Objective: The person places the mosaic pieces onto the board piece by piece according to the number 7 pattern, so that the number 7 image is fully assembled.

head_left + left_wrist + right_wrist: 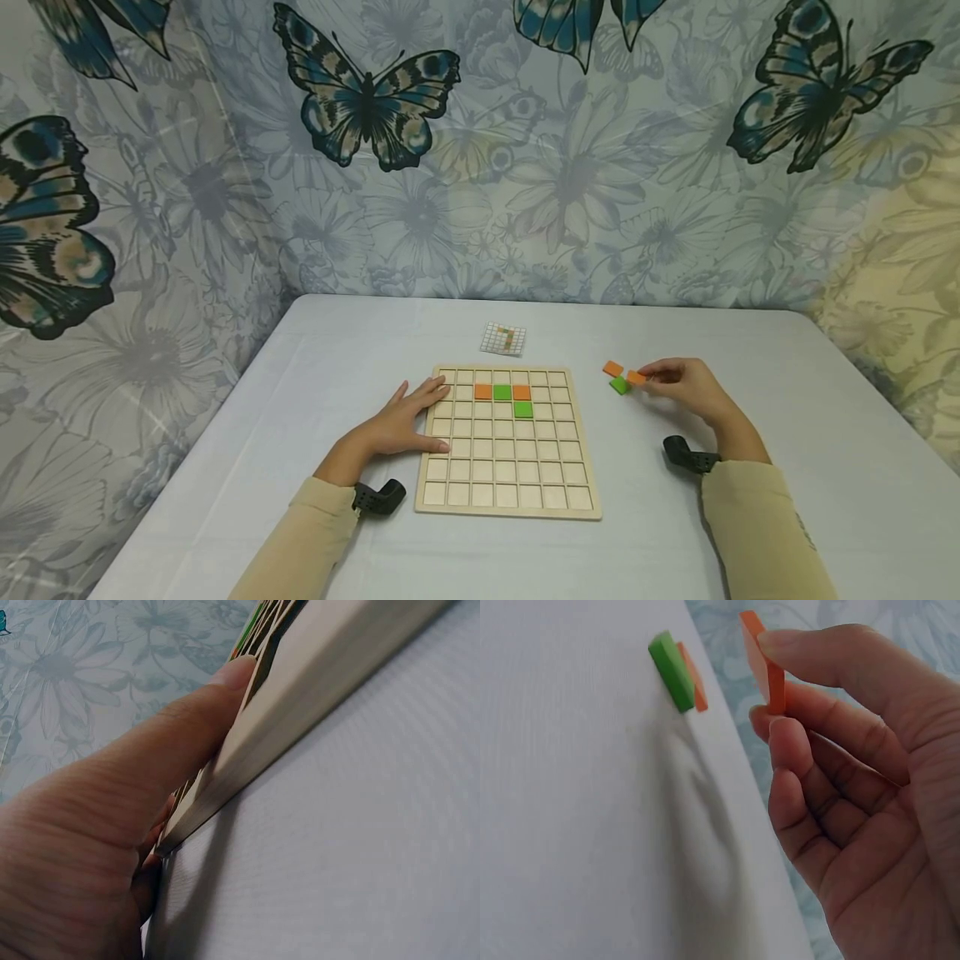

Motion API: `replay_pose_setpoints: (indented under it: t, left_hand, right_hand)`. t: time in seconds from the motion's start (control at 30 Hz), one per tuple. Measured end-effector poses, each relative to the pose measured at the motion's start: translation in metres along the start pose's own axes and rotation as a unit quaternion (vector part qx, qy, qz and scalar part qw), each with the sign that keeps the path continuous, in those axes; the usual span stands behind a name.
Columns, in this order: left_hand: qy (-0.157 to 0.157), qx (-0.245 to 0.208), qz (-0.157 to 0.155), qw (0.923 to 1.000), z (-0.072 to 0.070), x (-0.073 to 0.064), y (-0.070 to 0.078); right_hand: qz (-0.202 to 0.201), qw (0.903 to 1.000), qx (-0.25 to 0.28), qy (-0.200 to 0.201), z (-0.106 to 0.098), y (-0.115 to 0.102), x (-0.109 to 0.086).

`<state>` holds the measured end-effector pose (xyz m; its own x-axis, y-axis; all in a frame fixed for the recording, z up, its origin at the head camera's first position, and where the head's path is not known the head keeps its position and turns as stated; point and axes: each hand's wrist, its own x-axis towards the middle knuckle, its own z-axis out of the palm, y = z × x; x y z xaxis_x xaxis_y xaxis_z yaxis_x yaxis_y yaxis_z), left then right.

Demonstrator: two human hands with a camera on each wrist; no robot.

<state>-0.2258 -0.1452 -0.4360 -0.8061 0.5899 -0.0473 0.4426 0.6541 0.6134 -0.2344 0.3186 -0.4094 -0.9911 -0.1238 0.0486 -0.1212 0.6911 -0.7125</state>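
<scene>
1. Bench: white-covered; carries everything below.
2. Board: gridded wood, flat. Second row holds a first orange tile, middle green tile and second orange tile; a lower green tile sits at the last one's 6 o'clock.
3. Left hand: at the board's 9 o'clock, fingers spread, thumb resting on the rim; pinches nothing, apparently steadying.
4. Right hand: between the board's 2 and 3 o'clock. Thumb and fingers nearly closed, only a tile's thickness apart.
5. Card: at the board's 12 o'clock; hooked pattern, squares too small to read.
6. Held orange tile: between the fingertips, seemingly raised. Judged step: picking up; next move probably calls for carrying towards 8 o'clock, under the lower green tile, keeping it level.
7. Spares: loose orange tile at the held one's 10 o'clock, loose green tile at its 8, both near the fingers.
</scene>
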Motion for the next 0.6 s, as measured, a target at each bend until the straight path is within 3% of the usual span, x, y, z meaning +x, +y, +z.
replay_pose_setpoints:
  t: [0.6]
  left_hand:
    - [-0.001, -0.001, 0.005, 1.0000, 0.000, 0.001, -0.001]
  right_hand:
    - [-0.041, 0.9988, 0.011, -0.026, 0.015, -0.030, 0.007]
